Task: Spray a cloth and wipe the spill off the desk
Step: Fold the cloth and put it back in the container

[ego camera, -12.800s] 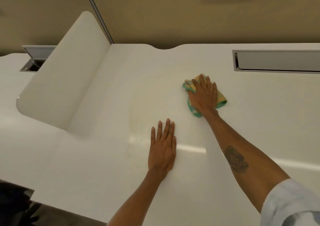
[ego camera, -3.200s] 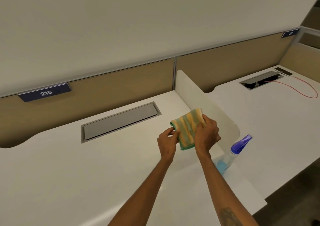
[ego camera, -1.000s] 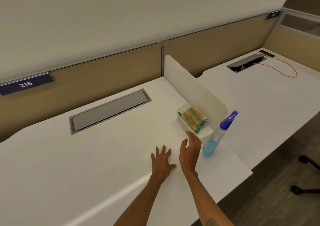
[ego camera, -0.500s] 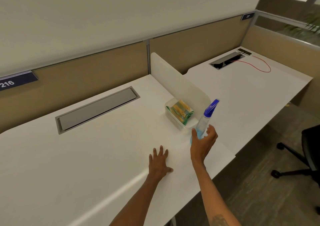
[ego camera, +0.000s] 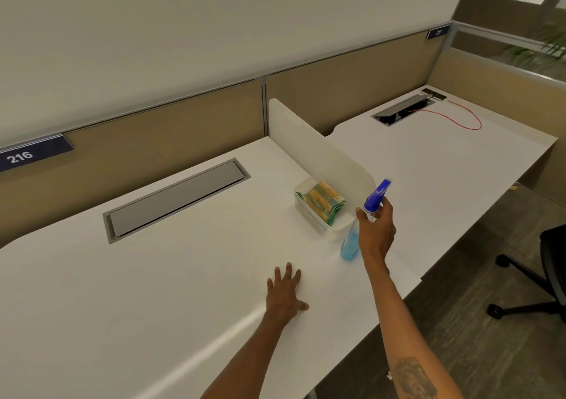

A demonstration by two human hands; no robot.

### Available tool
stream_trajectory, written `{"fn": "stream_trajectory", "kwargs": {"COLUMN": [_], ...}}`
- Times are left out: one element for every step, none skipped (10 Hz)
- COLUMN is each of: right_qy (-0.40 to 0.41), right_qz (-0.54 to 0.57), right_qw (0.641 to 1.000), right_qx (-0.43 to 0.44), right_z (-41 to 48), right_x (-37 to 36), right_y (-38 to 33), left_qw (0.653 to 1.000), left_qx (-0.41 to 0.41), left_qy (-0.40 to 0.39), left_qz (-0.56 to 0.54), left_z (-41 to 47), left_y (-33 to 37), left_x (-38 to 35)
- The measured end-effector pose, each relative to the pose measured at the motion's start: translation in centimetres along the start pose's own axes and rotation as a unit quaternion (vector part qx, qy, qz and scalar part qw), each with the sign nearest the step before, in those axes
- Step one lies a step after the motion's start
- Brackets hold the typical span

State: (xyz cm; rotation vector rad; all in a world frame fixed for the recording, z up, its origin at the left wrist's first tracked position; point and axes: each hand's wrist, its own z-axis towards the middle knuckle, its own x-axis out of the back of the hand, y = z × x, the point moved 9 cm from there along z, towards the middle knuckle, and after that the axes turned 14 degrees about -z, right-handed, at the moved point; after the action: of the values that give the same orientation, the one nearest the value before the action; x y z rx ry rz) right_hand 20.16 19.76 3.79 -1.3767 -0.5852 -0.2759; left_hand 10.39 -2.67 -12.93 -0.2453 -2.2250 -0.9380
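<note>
The folded yellow-and-green cloth [ego camera: 323, 202] lies inside a clear plastic tub [ego camera: 315, 222] on the white desk [ego camera: 153, 276], beside a low white divider [ego camera: 321, 153]. A spray bottle [ego camera: 352, 242] with blue liquid and a blue trigger head stands just in front of the tub. My right hand [ego camera: 376, 233] is wrapped around the bottle's neck, hiding its middle. My left hand [ego camera: 284, 291] rests flat on the desk, fingers spread, holding nothing. No spill is visible on the desk surface.
A grey cable hatch [ego camera: 177, 198] is set into the desk at the back. The neighbouring desk [ego camera: 459, 166] carries a red cable [ego camera: 459, 117] and an open hatch. A black office chair [ego camera: 548, 276] stands on the floor at right. Beige partition panels [ego camera: 168, 135] line the back.
Since half a second ago my right hand has closed around the spray bottle's neck. Before that the cloth went into the tub. My left hand has stayed flat on the desk.
</note>
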Motion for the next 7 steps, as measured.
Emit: {"fn": "stream_trajectory", "kwargs": {"right_qy": [0.009, 0.030, 0.049, 0.068, 0.072, 0.063, 0.056], "right_qz": [0.003, -0.001, -0.003, 0.011, 0.022, 0.033, 0.029], "right_qw": [1.000, 0.999, 0.997, 0.993, 0.991, 0.990, 0.991], "right_qx": [0.008, 0.037, 0.061, 0.094, 0.109, 0.119, 0.118], "right_z": [-0.1, 0.1, 0.6, 1.5, 2.2, 3.1, 3.5], "right_x": [0.8, 2.5, 3.9, 5.3, 5.4, 4.1, 2.6], "right_y": [-0.6, -3.0, -5.3, -8.9, -10.7, -11.9, -11.8], "left_qw": [1.000, 1.000, 1.000, 1.000, 1.000, 1.000, 1.000], "left_qx": [-0.001, -0.004, -0.005, -0.006, -0.007, -0.008, -0.009], "left_qy": [0.001, 0.005, 0.007, 0.007, 0.005, 0.006, 0.008], "left_qz": [0.000, -0.004, -0.006, -0.004, -0.003, -0.009, -0.011], "left_z": [0.0, 0.1, 0.0, 0.1, 0.1, 0.1, 0.2], "left_y": [-0.1, -0.1, -0.1, -0.1, -0.1, -0.2, -0.2], "left_x": [-0.1, -0.1, -0.1, -0.2, -0.2, -0.2, -0.2]}}
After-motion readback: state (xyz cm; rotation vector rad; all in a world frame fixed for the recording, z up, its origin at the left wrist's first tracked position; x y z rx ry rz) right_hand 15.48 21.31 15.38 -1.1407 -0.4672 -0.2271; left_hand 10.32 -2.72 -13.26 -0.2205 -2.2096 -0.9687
